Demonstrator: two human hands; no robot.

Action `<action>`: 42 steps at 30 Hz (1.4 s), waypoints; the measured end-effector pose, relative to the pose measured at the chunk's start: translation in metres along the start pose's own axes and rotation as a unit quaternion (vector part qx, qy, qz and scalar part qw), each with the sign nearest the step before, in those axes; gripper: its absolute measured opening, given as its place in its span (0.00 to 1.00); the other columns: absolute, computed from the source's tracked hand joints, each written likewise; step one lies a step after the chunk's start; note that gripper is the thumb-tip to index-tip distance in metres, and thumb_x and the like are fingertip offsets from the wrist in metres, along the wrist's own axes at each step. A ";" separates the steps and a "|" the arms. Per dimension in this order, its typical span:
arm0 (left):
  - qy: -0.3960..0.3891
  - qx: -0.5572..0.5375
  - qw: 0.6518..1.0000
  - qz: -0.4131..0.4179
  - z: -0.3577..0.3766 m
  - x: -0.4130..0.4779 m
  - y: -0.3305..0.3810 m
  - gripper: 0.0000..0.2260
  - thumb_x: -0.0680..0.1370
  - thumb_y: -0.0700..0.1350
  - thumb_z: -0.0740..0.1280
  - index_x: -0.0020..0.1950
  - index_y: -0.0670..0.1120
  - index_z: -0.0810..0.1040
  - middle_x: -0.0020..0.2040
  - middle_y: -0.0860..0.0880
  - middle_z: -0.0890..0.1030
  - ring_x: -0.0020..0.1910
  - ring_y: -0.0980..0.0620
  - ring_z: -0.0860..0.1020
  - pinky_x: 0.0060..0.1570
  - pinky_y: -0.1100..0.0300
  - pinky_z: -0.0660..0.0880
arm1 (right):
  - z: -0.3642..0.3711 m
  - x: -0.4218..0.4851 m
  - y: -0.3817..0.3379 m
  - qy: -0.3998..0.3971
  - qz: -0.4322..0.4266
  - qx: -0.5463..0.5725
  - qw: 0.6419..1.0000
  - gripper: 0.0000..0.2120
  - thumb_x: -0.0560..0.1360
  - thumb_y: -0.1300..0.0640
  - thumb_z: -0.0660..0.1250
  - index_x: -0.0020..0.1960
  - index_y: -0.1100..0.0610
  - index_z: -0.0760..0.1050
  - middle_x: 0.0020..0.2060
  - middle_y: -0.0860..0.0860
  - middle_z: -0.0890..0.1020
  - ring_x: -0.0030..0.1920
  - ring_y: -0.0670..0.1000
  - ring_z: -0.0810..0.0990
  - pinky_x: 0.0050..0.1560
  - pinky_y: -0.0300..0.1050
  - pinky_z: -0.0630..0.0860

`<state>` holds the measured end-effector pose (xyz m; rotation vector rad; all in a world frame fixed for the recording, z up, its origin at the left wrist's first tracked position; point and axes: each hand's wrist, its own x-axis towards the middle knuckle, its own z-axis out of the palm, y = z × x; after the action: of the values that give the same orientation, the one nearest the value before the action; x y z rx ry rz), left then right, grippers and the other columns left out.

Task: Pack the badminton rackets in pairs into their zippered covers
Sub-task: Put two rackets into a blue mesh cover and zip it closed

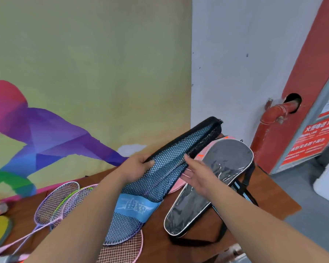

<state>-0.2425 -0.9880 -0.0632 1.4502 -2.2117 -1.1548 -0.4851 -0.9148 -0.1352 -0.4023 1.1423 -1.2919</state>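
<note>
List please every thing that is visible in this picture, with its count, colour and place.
mesh cover: 1, blue with black mesh, held up over the table
clear cover: 1, grey and transparent, black strap, on table at right
pink cover: 1, pink, under the other two covers
rackets: at least 3, purple, pink and green frames, on table at left
table: 1, brown
pipe: 1, red, on right wall
sign: 1, red, at right
mural: 1, multicoloured, left wall
left hand: grips mesh cover's edge
right hand: at the cover's opening
</note>
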 end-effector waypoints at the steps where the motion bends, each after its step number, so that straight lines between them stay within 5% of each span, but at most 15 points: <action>1: 0.007 -0.001 1.000 -0.003 -0.005 -0.005 -0.002 0.10 0.84 0.52 0.65 0.58 0.51 0.84 0.51 0.55 0.87 0.50 0.57 0.84 0.52 0.57 0.78 | 0.008 0.001 -0.001 -0.014 -0.001 -0.005 1.000 0.30 0.74 0.45 0.80 0.70 0.55 0.74 0.61 0.54 0.88 0.59 0.58 0.87 0.59 0.57 0.84; 5: 0.055 -0.024 0.998 -0.031 -0.036 -0.028 -0.020 0.09 0.84 0.50 0.65 0.47 0.52 0.82 0.41 0.58 0.86 0.40 0.59 0.84 0.45 0.56 0.78 | 0.052 0.004 -0.003 -0.073 0.009 -0.045 0.996 0.22 0.75 0.40 0.77 0.66 0.45 0.78 0.61 0.49 0.88 0.59 0.57 0.85 0.56 0.55 0.80; 9: 0.099 -0.015 0.993 -0.060 -0.068 -0.059 -0.045 0.13 0.83 0.56 0.65 0.51 0.48 0.81 0.47 0.47 0.87 0.48 0.43 0.85 0.53 0.45 0.80 | 0.097 0.011 0.005 -0.115 0.031 -0.057 0.991 0.19 0.78 0.45 0.76 0.66 0.48 0.80 0.60 0.50 0.88 0.60 0.58 0.86 0.63 0.58 0.81; 23: 0.274 0.008 0.949 -0.154 -0.168 -0.184 -0.160 0.15 0.82 0.53 0.69 0.42 0.44 0.75 0.32 0.51 0.75 0.30 0.55 0.71 0.35 0.55 0.65 | 0.284 -0.005 0.081 -0.218 0.061 -0.095 0.969 0.22 0.77 0.56 0.79 0.68 0.60 0.79 0.57 0.57 0.89 0.57 0.61 0.89 0.56 0.63 0.86; 30: 0.308 -0.042 0.935 -0.171 -0.231 -0.242 -0.241 0.18 0.76 0.63 0.69 0.48 0.47 0.80 0.42 0.43 0.84 0.44 0.39 0.83 0.42 0.49 0.77 | 0.387 -0.017 0.135 -0.229 0.060 -0.104 0.966 0.18 0.78 0.58 0.77 0.65 0.61 0.79 0.55 0.57 0.90 0.56 0.61 0.89 0.60 0.64 0.84; 34: 0.324 -0.057 0.930 -0.162 -0.283 -0.277 -0.289 0.20 0.76 0.62 0.70 0.45 0.45 0.78 0.35 0.46 0.79 0.34 0.49 0.77 0.38 0.54 0.69 | 0.457 -0.019 0.174 -0.223 0.050 -0.123 0.966 0.22 0.76 0.55 0.80 0.66 0.60 0.79 0.55 0.57 0.90 0.56 0.61 0.89 0.63 0.65 0.83; 39: 0.305 -0.035 0.934 -0.181 -0.355 -0.333 -0.355 0.21 0.77 0.67 0.67 0.50 0.49 0.83 0.44 0.49 0.87 0.45 0.49 0.86 0.51 0.47 0.80 | 0.554 -0.026 0.210 -0.216 0.029 -0.109 0.970 0.42 0.62 0.45 0.88 0.69 0.59 0.77 0.58 0.58 0.88 0.58 0.63 0.88 0.58 0.65 0.85; 42: 0.313 0.003 0.931 -0.188 -0.400 -0.380 -0.389 0.18 0.79 0.65 0.67 0.54 0.52 0.83 0.47 0.55 0.87 0.47 0.57 0.84 0.51 0.55 0.80 | 0.614 -0.030 0.221 -0.226 0.008 -0.092 0.970 0.27 0.75 0.51 0.80 0.69 0.61 0.79 0.56 0.57 0.89 0.56 0.61 0.89 0.54 0.61 0.86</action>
<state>0.4275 -0.9256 -0.0094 1.9598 -1.5423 -0.6310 0.1485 -1.0317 -0.0259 -0.7811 0.8732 -1.0117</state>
